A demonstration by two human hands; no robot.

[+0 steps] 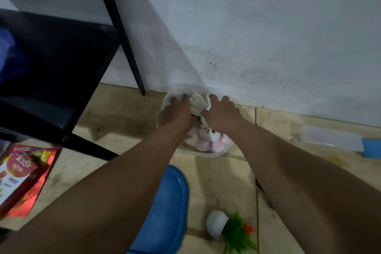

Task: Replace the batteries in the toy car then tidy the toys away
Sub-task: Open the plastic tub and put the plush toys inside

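A clear plastic container [208,153] stands on the floor against the white wall. Inside it lie soft white and pink plush toys [206,140]. Both my hands are inside the container. My left hand [177,113] presses down on the toys at the left side, fingers spread. My right hand [220,113] grips a white plush toy [196,102] at the top of the pile. No toy car is visible.
A blue lid [167,208] lies on the floor just in front of the container. A black metal shelf frame [115,16] stands at left. A red snack packet [22,175], a small white pot with a green plant [226,229] and another clear lidded box [332,138] are nearby.
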